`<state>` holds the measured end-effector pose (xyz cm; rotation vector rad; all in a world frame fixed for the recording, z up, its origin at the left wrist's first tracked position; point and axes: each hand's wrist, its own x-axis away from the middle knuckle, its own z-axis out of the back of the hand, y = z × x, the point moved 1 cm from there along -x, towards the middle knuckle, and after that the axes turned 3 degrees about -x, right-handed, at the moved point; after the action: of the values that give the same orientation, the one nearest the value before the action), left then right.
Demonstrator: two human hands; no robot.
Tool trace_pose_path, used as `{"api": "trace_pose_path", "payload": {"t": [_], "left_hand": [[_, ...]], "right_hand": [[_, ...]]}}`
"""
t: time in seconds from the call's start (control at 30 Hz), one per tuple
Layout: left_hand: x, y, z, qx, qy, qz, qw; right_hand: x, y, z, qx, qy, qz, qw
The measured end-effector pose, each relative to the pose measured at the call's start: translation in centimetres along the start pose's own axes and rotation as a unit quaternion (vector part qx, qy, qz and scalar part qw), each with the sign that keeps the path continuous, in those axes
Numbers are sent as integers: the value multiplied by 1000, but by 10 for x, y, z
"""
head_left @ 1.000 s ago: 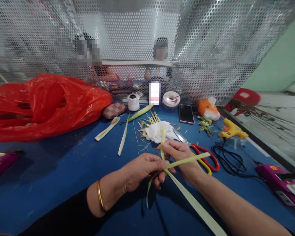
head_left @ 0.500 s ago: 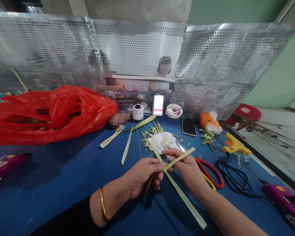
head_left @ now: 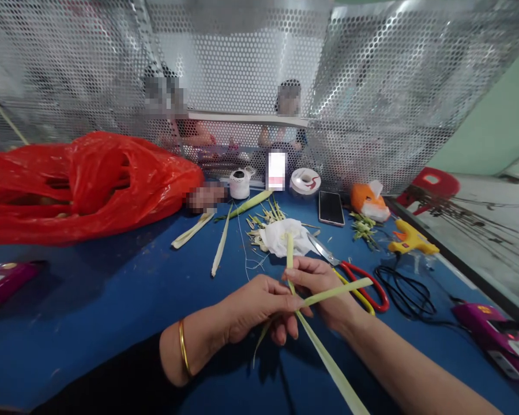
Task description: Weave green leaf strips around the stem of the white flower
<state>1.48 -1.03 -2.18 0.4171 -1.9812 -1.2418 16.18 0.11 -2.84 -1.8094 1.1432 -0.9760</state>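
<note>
My left hand (head_left: 259, 305) pinches the crossing point of pale green leaf strips between thumb and fingers. From that pinch one long leaf strip (head_left: 331, 360) runs down to the lower right, and a shorter piece (head_left: 339, 291) sticks out to the right across my right hand. My right hand (head_left: 322, 285) is closed on an upright strip (head_left: 290, 251), thumb and forefinger gripping it just above the crossing. A thin darker tail (head_left: 259, 340) hangs below my left hand. Scissors (head_left: 363, 285) with red and yellow handles lie beside my right hand; the fingers partly hide the crossing.
White tissue (head_left: 281, 239) with leaf scraps lies ahead. Behind are a thread spool (head_left: 239, 185), ribbon roll (head_left: 305, 180), and phone (head_left: 331, 207). At right are a yellow glue gun (head_left: 413, 237) and cable (head_left: 404, 294); a red plastic bag (head_left: 90, 196) fills the left, before a perforated metal screen (head_left: 246, 63).
My right hand has shifted from the right-hand strip to the upward one, which now stands more upright. The right-hand strip lies flatter. The view has tilted down slightly.
</note>
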Motion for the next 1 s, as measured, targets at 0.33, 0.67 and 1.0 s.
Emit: {"api": "trace_pose_path", "payload": {"t": [0.33, 0.67, 1.0], "left_hand": [[-1, -4, -4, 23, -33, 12, 999], [-3, 12, 18, 168, 191, -84, 964], [-2, 12, 12, 129, 206, -120, 963]], "right_hand": [[1, 6, -7, 8, 1, 11, 1000], [-6, -2, 5, 86, 119, 86, 985], [8, -7, 0, 159, 67, 212, 962]]}}
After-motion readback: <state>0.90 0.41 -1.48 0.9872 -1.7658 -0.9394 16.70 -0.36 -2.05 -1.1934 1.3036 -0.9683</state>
